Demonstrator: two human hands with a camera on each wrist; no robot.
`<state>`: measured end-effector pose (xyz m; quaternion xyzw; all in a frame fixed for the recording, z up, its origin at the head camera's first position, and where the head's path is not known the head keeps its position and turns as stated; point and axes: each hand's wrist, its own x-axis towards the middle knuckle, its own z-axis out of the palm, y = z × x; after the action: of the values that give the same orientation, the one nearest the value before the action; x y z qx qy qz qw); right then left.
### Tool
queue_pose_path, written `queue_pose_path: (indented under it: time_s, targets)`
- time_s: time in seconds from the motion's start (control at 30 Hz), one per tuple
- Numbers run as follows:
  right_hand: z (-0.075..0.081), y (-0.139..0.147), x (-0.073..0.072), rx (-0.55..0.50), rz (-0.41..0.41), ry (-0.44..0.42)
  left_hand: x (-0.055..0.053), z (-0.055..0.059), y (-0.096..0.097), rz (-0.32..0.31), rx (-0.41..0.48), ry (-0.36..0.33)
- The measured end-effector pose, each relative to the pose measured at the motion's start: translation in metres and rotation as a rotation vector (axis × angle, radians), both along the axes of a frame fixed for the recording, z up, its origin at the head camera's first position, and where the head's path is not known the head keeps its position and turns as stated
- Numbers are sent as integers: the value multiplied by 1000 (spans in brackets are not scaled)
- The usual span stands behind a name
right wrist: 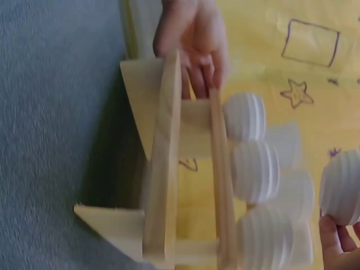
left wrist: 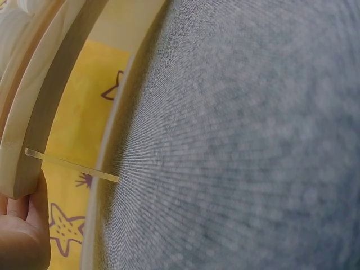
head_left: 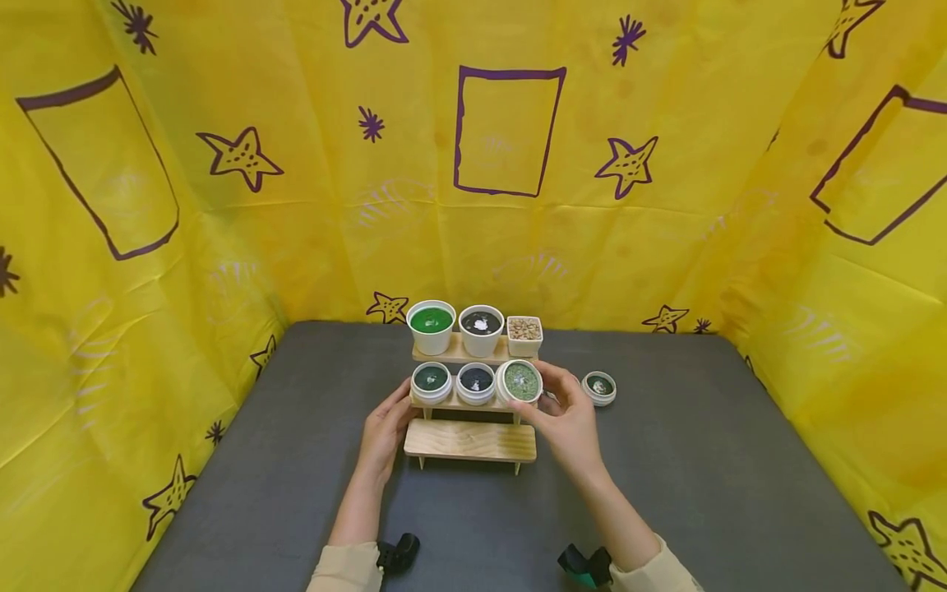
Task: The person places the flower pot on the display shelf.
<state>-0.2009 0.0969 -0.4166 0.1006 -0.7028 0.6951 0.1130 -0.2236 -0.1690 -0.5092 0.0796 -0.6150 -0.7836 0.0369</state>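
My right hand [head_left: 565,415] holds a small white ribbed jar [right wrist: 339,188] between thumb and fingers; speckled pale-green stuff [head_left: 522,381] fills it. The jar is raised above the right end of the middle step of a wooden tiered stand [head_left: 469,441]. In the right wrist view, another ribbed jar [right wrist: 264,239] sits on that end, hidden from the head view. A dark-green jar [head_left: 431,383] and a black one [head_left: 476,384] share the step. My left hand [head_left: 383,429] touches the stand's left end with extended fingers, seen also in the left wrist view.
On the top step stand a bright-green cup [head_left: 431,325], a dark cup [head_left: 482,327] and a square cup [head_left: 524,335] of beige bits. Another dark-green jar [head_left: 598,388] stands on the grey table [head_left: 681,477], right of the stand. Yellow patterned cloth [head_left: 311,230] surrounds the table.
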Motion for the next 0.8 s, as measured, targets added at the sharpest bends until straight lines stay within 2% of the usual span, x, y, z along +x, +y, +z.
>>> queue_pose_path:
  time_s: [0.17, 0.33, 0.5, 0.8]
  targets:
    - [1, -13, 10, 23, 90, 26, 0, 0, -1, 5, -2, 1]
    - [-3, -26, 16, 53, 147, 39, 0, -1, -2, 6, -1, 11]
    - [-13, -38, 18, 64, 190, -6, 0, -3, -2, 12, 1, 10]
    - [-40, -59, 17, 77, 259, -107, -3, -2, 0, 15, 26, 29]
